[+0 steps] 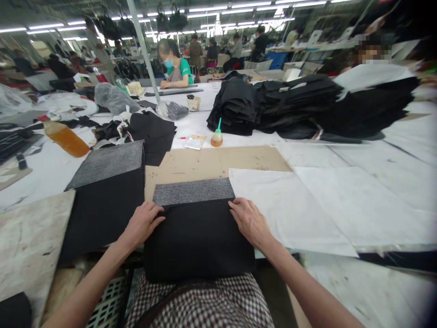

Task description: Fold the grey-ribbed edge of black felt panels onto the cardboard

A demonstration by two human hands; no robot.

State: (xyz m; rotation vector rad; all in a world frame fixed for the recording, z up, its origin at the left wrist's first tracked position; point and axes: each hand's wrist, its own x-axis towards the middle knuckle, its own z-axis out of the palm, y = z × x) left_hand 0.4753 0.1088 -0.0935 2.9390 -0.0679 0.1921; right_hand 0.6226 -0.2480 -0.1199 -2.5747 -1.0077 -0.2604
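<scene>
A black fabric panel (200,241) lies in front of me, its lower part hanging over the table edge toward my lap. Beyond its upper edge shows a grey ribbed strip (194,190). My left hand (145,221) pinches the panel's upper left corner, thumb and fingers close together. At the opposite corner, my right hand (249,221) has its fingertips closed on the same panel, near the seam with the ribbed strip. A stack of similar black panels with grey ribbed tops (105,196) lies left of my left hand.
A brown board (218,159) lies under the work. Behind it stand a small glue bottle (216,138) and a flat packet (195,142). A large bottle of amber liquid (66,138) lies left. Black piles (290,107) fill the back right. A co-worker (175,68) sits across the table.
</scene>
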